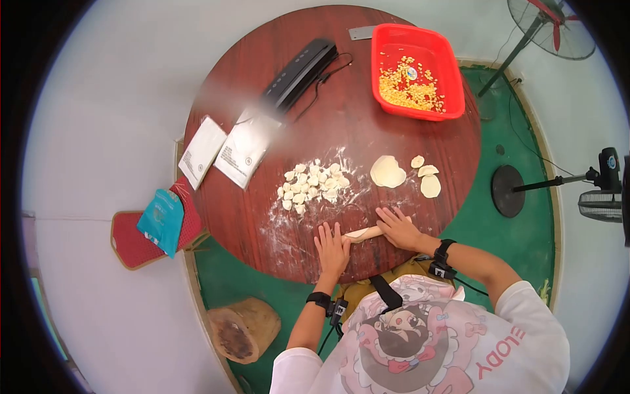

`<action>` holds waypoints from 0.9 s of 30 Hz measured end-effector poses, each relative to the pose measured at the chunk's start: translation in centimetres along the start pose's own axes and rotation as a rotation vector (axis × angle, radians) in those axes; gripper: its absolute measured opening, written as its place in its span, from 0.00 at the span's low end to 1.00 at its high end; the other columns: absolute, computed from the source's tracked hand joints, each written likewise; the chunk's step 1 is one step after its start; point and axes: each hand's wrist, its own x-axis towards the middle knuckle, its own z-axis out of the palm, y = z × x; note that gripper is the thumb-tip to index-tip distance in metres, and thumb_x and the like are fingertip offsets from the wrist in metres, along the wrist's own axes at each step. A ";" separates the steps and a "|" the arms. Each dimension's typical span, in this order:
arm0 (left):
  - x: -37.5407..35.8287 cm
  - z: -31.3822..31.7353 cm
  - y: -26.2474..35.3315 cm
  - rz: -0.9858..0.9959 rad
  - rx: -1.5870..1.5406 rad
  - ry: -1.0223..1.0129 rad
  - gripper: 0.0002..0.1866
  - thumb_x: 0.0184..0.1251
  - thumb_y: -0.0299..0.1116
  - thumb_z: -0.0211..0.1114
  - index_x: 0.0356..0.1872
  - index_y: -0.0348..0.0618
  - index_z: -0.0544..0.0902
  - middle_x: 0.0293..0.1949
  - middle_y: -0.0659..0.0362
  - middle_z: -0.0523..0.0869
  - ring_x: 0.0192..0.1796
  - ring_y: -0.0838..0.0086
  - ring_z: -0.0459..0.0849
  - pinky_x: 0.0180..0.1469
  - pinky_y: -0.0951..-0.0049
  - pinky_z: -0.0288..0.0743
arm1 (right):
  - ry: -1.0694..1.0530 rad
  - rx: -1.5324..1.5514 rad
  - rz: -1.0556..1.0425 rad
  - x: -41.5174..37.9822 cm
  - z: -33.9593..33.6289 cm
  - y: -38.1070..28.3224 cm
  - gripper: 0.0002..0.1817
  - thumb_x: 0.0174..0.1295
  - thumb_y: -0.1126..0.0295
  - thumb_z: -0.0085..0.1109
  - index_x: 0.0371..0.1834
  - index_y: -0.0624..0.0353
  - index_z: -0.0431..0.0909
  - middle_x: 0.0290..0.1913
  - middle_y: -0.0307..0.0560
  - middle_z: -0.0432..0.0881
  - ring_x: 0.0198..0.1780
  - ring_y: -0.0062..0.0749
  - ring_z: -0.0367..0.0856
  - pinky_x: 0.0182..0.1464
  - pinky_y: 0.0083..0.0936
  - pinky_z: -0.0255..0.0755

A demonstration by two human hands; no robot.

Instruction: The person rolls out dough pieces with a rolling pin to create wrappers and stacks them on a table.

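Observation:
A pale wooden rolling pin (pixel 373 232) lies near the table's front edge, between my hands. My left hand (pixel 333 248) is at its left end, fingers stretched out and apart. Across its right part lies my right hand (pixel 396 229), flat with fingers spread; the pin's right tip shows beyond it. A whitish patch (pixel 355 236) shows along the pin beside my left fingers. Farther back are a large flat dough sheet (pixel 388 172) and several smaller dough rounds (pixel 430 186). To the left, small white dough pieces (pixel 312 184) lie in a floury heap.
The round wooden table (pixel 354 138) also bears a red basin (pixel 453 79) with yellow bits inside, a black elongated appliance (pixel 300 73) with a cord, and white packets (pixel 244 152). A red chair (pixel 128 240) with a blue bag, a log stump (pixel 246 328) and fans (pixel 600 190) stand around.

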 end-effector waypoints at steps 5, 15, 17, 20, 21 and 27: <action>1.0 -1.7 0.5 0.184 -0.133 -0.067 0.26 0.65 0.39 0.55 0.63 0.45 0.67 0.61 0.48 0.69 0.66 0.53 0.62 0.67 0.49 0.48 | 0.039 0.042 -0.029 1.0 -0.2 0.4 0.16 0.54 0.66 0.56 0.44 0.63 0.73 0.64 0.57 0.63 0.65 0.47 0.61 0.64 0.47 0.54; 4.1 -1.7 0.6 0.061 -0.516 -0.224 0.11 0.59 0.32 0.62 0.39 0.37 0.83 0.31 0.51 0.83 0.33 0.64 0.80 0.40 0.69 0.73 | 0.068 0.092 -0.111 0.1 0.6 1.1 0.16 0.52 0.66 0.57 0.44 0.59 0.74 0.56 0.51 0.69 0.60 0.42 0.65 0.63 0.48 0.55; 4.4 -1.6 0.6 0.017 -0.473 -0.269 0.10 0.59 0.32 0.60 0.37 0.37 0.84 0.31 0.49 0.84 0.32 0.57 0.81 0.43 0.63 0.74 | 0.099 -0.024 -0.195 -0.1 -0.1 1.2 0.13 0.52 0.67 0.55 0.41 0.57 0.74 0.50 0.47 0.71 0.54 0.36 0.69 0.62 0.44 0.57; 4.2 -0.1 0.2 -0.030 -0.578 -0.167 0.11 0.60 0.31 0.59 0.39 0.37 0.83 0.29 0.50 0.84 0.29 0.64 0.83 0.39 0.69 0.74 | 0.222 -0.051 -0.242 -0.7 -0.5 1.9 0.11 0.52 0.68 0.53 0.40 0.55 0.73 0.44 0.42 0.72 0.46 0.31 0.72 0.57 0.37 0.61; 4.4 -0.4 0.7 -0.026 -0.573 -0.168 0.11 0.60 0.31 0.59 0.39 0.37 0.83 0.29 0.50 0.84 0.29 0.64 0.83 0.39 0.69 0.74 | 0.227 -0.051 -0.238 -1.0 -0.7 2.2 0.11 0.52 0.68 0.53 0.40 0.55 0.73 0.44 0.42 0.72 0.46 0.31 0.72 0.57 0.37 0.61; 5.4 -1.7 5.4 -0.069 -0.706 -0.149 0.11 0.62 0.31 0.59 0.41 0.35 0.82 0.27 0.56 0.83 0.30 0.80 0.79 0.35 0.77 0.72 | 0.178 0.057 -0.230 -4.1 -1.9 3.9 0.14 0.50 0.69 0.55 0.41 0.54 0.70 0.40 0.38 0.71 0.37 0.27 0.73 0.45 0.29 0.62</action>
